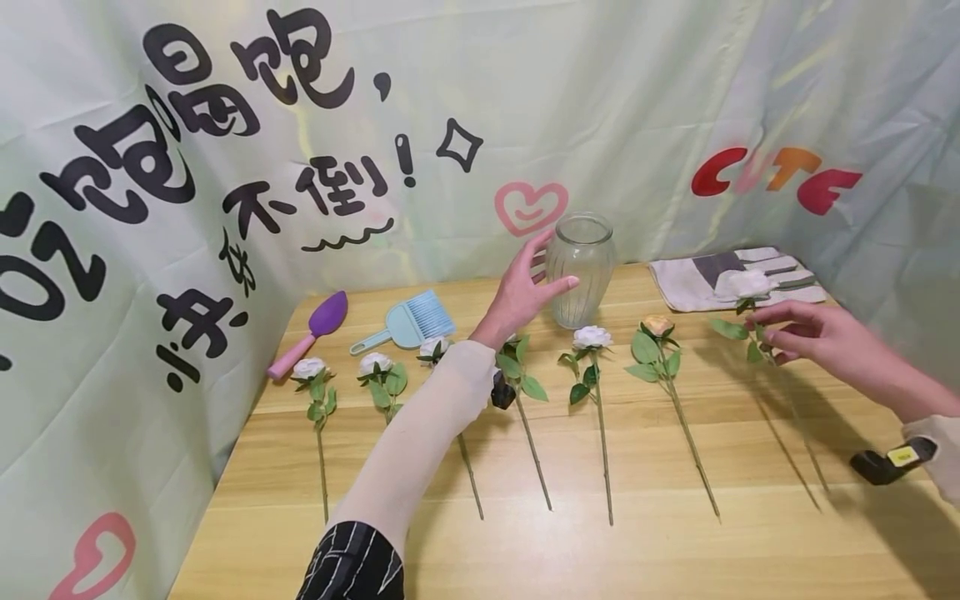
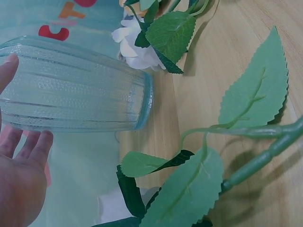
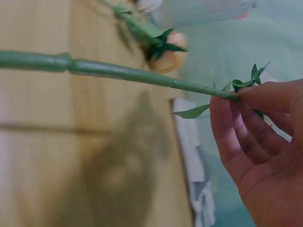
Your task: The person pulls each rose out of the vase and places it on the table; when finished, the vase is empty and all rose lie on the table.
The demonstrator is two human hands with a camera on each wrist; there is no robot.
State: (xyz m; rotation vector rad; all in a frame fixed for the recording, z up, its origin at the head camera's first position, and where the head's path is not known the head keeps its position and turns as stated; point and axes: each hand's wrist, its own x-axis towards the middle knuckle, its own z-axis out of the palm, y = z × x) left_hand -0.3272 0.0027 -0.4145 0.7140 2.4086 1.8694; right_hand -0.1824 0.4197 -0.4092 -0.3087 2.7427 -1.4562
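A clear ribbed glass vase (image 1: 581, 275) stands upright at the back of the table. My left hand (image 1: 525, 287) is at its left side, thumb across the front and fingers around the left wall; in the left wrist view the fingertips (image 2: 43, 141) are right at the glass. On the right, my right hand (image 1: 813, 333) pinches the stem of a white artificial rose (image 1: 742, 285) just below its leaves. That rose is raised and tilted, its stem (image 3: 118, 72) slanting down toward the table. A peach rose (image 1: 657, 325) and a white rose (image 1: 592, 337) lie between the hands.
More white roses (image 1: 309, 367) lie in a row on the wooden table (image 1: 525, 558), partly behind my left arm. A purple-and-pink trowel (image 1: 327, 315) and a blue dustpan-and-brush set (image 1: 408, 323) are at back left. Folded gloves (image 1: 675, 283) lie at back right, before a printed curtain (image 1: 645, 108).
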